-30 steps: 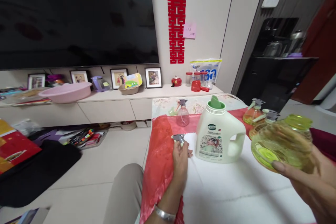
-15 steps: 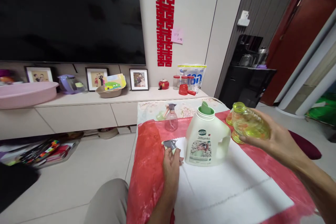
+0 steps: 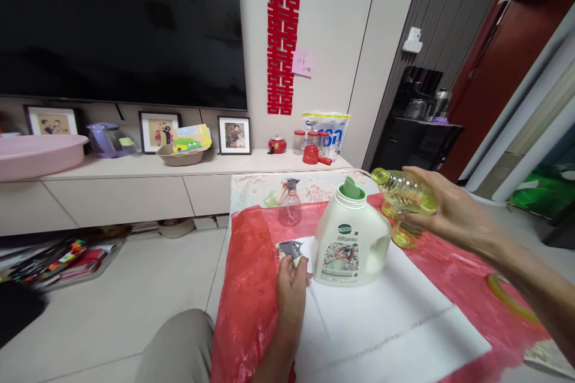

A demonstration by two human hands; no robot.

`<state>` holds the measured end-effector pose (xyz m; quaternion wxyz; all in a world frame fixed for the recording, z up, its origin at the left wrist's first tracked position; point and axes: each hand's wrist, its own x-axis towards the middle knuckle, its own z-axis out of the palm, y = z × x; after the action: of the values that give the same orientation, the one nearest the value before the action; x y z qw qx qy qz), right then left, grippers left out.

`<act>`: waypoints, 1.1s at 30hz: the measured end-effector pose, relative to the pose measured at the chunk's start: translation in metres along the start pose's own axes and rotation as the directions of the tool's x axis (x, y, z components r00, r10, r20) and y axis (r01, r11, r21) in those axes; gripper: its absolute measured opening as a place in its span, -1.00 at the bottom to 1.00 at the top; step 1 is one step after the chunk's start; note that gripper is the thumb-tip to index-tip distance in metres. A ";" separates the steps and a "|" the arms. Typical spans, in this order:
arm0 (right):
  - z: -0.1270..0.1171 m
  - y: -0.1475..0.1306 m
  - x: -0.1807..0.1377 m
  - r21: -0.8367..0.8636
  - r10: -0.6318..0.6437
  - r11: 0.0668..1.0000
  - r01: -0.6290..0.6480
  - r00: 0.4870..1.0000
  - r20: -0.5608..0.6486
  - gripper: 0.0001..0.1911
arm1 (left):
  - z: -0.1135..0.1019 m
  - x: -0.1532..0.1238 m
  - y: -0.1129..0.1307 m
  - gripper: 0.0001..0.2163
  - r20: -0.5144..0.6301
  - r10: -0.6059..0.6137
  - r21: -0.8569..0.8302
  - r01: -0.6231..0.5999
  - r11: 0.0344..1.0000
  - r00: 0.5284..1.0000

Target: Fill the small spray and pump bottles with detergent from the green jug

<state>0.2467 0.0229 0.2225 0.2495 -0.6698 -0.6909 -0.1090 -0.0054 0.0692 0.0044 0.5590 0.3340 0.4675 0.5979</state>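
My right hand (image 3: pixel 442 203) is closed around a clear yellow bottle (image 3: pixel 402 190), tilted with its uncapped mouth pointing left, toward the detergent jug. The white jug (image 3: pixel 348 245) stands upright on a white sheet (image 3: pixel 381 323), a green spout (image 3: pixel 351 188) in its neck. A gap separates the bottle's mouth from the spout. My left hand (image 3: pixel 291 284) is wrapped around a grey spray trigger head (image 3: pixel 291 249), left of the jug. Behind it stands a clear pink spray bottle (image 3: pixel 290 208). Below the tilted bottle, another yellow bottle (image 3: pixel 403 234) is partly hidden.
Red plastic film (image 3: pixel 245 287) covers much of the table, bunched at the left. A roll of tape (image 3: pixel 505 296) lies at the right under my forearm. Beyond the table, a low cabinet (image 3: pixel 121 194) carries framed photos, a pink basin (image 3: pixel 40 155) and red-lidded jars (image 3: pixel 312 140).
My right hand has moved left with the yellow bottle, bringing its mouth nearer the jug's spout. My left hand keeps its hold on the trigger head. The view has shifted slightly.
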 end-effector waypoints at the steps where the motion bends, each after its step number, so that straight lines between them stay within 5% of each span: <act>1: -0.001 0.000 0.002 -0.009 -0.017 1.000 0.017 1.000 -0.005 -0.16 | 0.000 0.000 0.000 -0.64 0.000 -0.002 -0.002 0.002 1.000 1.000; 19: -0.001 0.002 0.025 -0.226 -0.326 0.923 0.313 0.945 -0.023 -0.30 | -0.001 0.003 -0.003 -0.57 0.023 -0.034 0.007 0.033 0.999 0.999; 33: -0.011 -0.002 0.033 -0.384 -0.378 0.846 0.370 0.924 0.058 -0.28 | 0.000 0.003 -0.005 -0.57 0.023 -0.040 -0.017 0.040 0.999 0.999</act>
<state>0.2478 0.0461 0.2480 0.0925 -0.5574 -0.7699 -0.2966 -0.0042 0.0719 -0.0011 0.5790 0.3263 0.4627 0.5867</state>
